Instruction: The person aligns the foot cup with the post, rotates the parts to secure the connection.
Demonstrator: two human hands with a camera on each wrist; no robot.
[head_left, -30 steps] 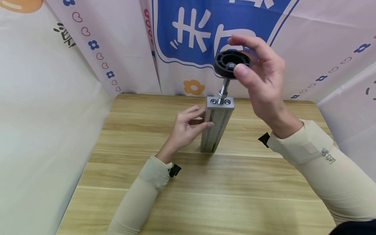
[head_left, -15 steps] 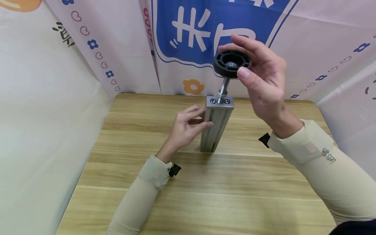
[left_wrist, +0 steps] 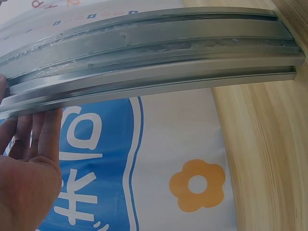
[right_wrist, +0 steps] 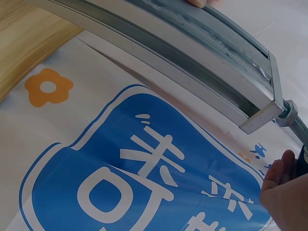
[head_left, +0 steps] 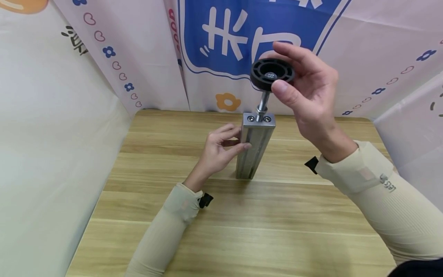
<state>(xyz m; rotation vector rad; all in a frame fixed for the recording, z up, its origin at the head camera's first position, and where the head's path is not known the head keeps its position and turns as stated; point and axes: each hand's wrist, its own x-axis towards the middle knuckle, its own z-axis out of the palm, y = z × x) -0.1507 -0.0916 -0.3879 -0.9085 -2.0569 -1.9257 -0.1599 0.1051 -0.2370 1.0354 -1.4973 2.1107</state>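
Note:
An aluminium profile (head_left: 254,152) stands upright on the wooden table, with a metal end plate (head_left: 246,122) screwed on top by two bolts. Out of that plate rises a threaded rod (head_left: 264,100) with a nut (head_left: 262,110), carrying a black round levelling foot (head_left: 256,81). My left hand (head_left: 219,150) grips the profile below its top, thumb on the near face. My right hand (head_left: 313,94) holds the foot's rim between thumb and fingers; some fingertips are hidden behind it. In the left wrist view the profile (left_wrist: 168,53) passes above the left hand (left_wrist: 29,178).
The wooden table (head_left: 194,246) is bounded by a printed curtain (head_left: 155,57) at the back and pale sheets at both sides. Small black pieces (head_left: 206,201) stick out at each sleeve cuff. The profile's base stands near the table's middle.
My right thumb and fingers have shifted along the foot's rim, the thumb moving a little left against it over the last half second. The left hand and profile stay put.

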